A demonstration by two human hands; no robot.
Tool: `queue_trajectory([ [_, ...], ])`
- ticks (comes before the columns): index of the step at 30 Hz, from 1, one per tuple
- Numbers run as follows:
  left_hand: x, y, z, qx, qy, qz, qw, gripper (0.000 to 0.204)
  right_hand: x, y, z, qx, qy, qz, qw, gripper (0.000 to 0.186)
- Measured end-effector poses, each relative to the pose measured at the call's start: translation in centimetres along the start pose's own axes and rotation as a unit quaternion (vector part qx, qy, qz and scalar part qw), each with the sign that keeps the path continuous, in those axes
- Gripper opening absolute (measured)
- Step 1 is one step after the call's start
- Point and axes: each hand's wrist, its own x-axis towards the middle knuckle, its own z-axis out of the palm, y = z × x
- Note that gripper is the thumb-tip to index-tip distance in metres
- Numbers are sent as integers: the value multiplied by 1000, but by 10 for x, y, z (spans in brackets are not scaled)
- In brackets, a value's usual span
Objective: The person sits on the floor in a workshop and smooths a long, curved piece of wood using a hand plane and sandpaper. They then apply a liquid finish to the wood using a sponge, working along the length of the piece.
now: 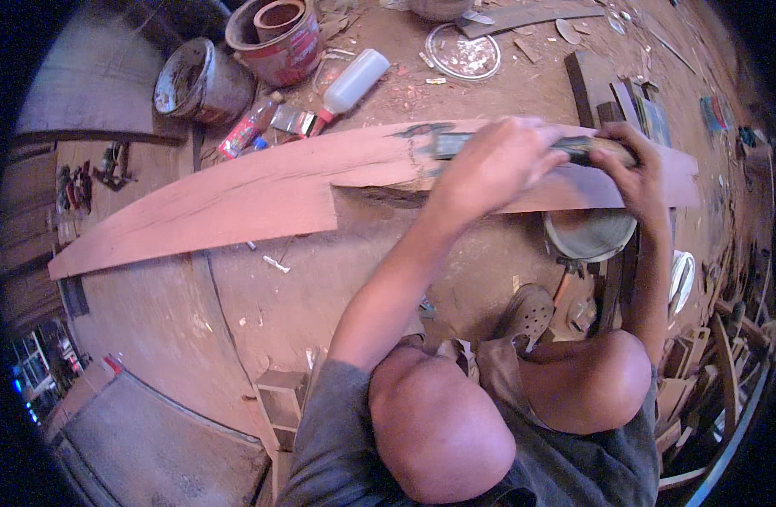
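A long curved wooden plank (227,198), pinkish-brown, stretches across in front of me. It tapers to a point at the left and has a stepped cut along its near edge. On its right part lies a long, narrow, bar-shaped tool (453,145), its exact kind hidden by my hands. My left hand (499,165) is over the tool's middle, fingers bent and slightly blurred. My right hand (631,160) grips the tool's right end, with the thumb on the near side. A dark stained patch (423,131) shows on the plank beside the tool's left end.
Beyond the plank stand a stained bucket (185,84) and a red pot (278,51). A white squeeze bottle (354,82) and a round lid (464,52) lie nearby. Under the plank's right part is a round container (590,237); a hammer (565,283) is near my foot.
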Motion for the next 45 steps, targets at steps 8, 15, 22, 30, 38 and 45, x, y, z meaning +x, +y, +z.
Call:
queue_trajectory([
  [8,9,-2,9,9,13,25,1000,33,1,13,-8,-1,15,-12,1000,29],
  [15,31,-8,15,8,-18,13,1000,30,7,17,-19,-23,34,3,999,26],
  [22,15,-19,-3,20,13,-2,1000,28,22,-2,-3,-67,0,-12,998,32],
  [30,26,-12,12,7,39,25,999,27,22,9,-24,-68,3,4,998,33],
  [38,23,-15,9,24,20,22,999,26,20,14,-12,-18,9,-14,1000,30],
  [45,22,-13,4,25,17,20,999,26,22,6,-13,-42,20,-10,999,29],
])
